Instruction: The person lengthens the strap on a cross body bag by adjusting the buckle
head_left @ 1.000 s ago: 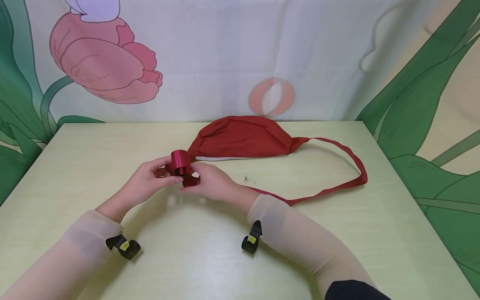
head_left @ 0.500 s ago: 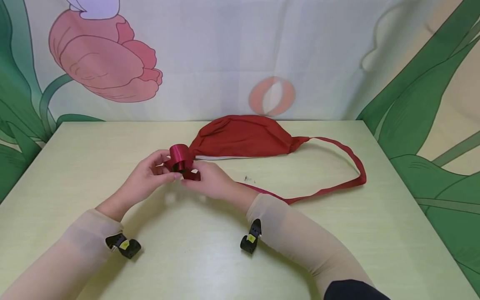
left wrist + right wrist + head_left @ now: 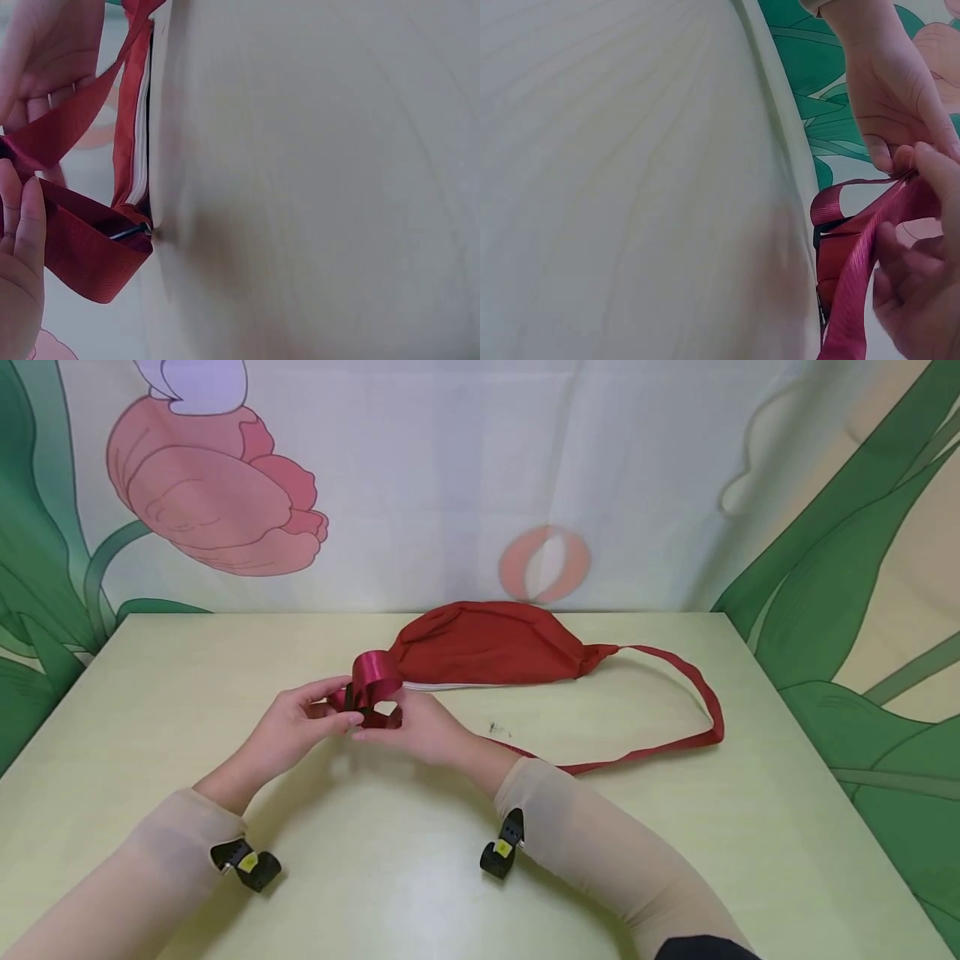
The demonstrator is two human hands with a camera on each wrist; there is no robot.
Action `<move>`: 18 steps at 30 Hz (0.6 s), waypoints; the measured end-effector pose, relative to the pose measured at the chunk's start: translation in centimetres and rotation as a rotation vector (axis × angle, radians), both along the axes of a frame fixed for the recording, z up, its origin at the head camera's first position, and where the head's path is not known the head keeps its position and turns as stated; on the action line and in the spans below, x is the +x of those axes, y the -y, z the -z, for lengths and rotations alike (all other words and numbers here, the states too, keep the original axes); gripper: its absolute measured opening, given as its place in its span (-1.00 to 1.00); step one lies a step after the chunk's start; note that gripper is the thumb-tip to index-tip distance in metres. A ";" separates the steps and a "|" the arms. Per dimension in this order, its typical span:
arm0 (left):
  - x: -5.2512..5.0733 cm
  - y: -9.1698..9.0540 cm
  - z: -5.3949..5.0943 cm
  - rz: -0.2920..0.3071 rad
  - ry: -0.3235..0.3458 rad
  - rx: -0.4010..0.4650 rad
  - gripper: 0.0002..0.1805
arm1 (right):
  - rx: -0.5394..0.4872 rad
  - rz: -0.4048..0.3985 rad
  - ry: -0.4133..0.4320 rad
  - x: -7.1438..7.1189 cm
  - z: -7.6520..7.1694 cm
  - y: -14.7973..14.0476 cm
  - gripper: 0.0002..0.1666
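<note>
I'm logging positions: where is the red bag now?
In the head view, the red bag lies centrally on the table at its far edge, beyond the right hand, the strap looping right.

Red bag (image 3: 487, 647), crimson strap (image 3: 377, 668)

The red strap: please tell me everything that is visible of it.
The red strap is flat, apparently woven webbing with a slight sheen. From the right end of the red bag it loops over the table, partly hidden; the left hand and right hand hold a curled part beside a dark fitting.
</note>
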State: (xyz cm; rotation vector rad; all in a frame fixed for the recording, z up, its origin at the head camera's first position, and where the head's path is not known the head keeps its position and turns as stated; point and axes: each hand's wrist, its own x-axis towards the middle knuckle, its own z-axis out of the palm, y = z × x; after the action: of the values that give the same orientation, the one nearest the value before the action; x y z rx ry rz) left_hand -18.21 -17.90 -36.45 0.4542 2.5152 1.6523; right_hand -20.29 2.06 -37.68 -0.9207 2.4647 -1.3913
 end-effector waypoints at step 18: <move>0.4 0.2 0.1 -0.004 0.034 0.060 -0.44 | -0.002 0.006 -0.026 0.0 0.1 0.3 -0.68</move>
State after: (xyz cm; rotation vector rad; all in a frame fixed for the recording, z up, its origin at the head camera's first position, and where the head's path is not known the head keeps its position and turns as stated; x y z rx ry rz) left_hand -17.86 -18.06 -36.51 0.4233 2.4495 1.7261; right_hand -20.26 1.71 -37.76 -0.9389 2.4876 -1.3929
